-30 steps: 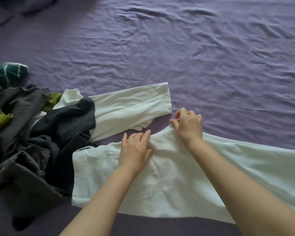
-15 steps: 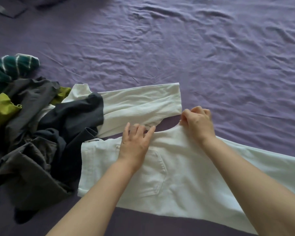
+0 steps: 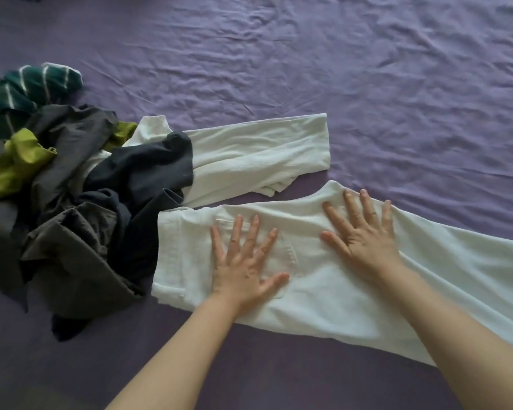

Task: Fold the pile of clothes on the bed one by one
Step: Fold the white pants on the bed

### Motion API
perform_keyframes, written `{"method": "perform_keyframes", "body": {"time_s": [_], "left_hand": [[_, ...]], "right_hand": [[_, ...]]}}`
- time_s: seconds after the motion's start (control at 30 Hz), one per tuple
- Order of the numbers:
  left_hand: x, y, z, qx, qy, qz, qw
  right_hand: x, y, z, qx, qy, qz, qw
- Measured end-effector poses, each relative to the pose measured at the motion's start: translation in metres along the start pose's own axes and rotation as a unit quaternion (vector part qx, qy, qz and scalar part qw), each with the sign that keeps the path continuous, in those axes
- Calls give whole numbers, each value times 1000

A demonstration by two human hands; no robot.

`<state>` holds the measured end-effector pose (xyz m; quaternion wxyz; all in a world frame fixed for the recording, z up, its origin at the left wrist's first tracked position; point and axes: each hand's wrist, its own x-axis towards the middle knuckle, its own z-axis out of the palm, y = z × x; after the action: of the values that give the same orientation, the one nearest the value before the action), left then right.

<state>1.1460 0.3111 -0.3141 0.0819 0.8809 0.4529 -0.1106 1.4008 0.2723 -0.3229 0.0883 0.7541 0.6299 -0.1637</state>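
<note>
Two hands lie flat, fingers spread, on one pair of white trousers (image 3: 353,291) nearest me; left hand (image 3: 243,261) on the back pocket, right hand (image 3: 362,238) near the crotch; I judge this the smoothing step, the next move a lengthwise fold; beyond, one white garment (image 3: 261,155) lies beside one unfolded pile (image 3: 71,187) on the purple bed (image 3: 367,69).

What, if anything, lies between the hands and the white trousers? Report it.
Nothing visible does. The left hand and the right hand both lie flat, fingers spread, directly on the white trousers. The pile of clothes sits to the left, overlapping only the other white garment, not the hands' area.
</note>
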Motion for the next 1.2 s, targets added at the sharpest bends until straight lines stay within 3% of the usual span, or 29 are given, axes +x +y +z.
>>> {"method": "perform_keyframes", "body": {"time_s": [0.17,0.33,0.4,0.47,0.57,0.67,0.77,1.03,1.1,1.2], "left_hand": [[6,-6,2,12,-16,23,1000],[-4,10,-17,7,-40,-6,999],[-14,37,-33,-61,38,57,996],[-26,70,-37,-118,111,184,969],[-38,112,-40,-106,9,290,951],[-37,126,-36,-33,-64,288,955],[-35,126,-32,10,-27,302,953],[-38,115,-46,-150,30,292,944],[-39,117,-54,-96,-9,283,954],[-33,128,-53,18,-186,270,944]], "right_hand": [[1,1,-2,-6,-14,1,1000],[-74,7,-3,38,18,37,998],[-114,19,0,68,68,54,994],[-147,37,1,85,118,75,987],[-185,61,7,91,174,43,980],[-202,70,17,100,175,-41,979],[-200,67,21,119,140,-35,982],[-209,65,15,151,187,-32,970],[-217,61,16,143,137,-39,979],[-222,62,20,143,43,-36,988]]}}
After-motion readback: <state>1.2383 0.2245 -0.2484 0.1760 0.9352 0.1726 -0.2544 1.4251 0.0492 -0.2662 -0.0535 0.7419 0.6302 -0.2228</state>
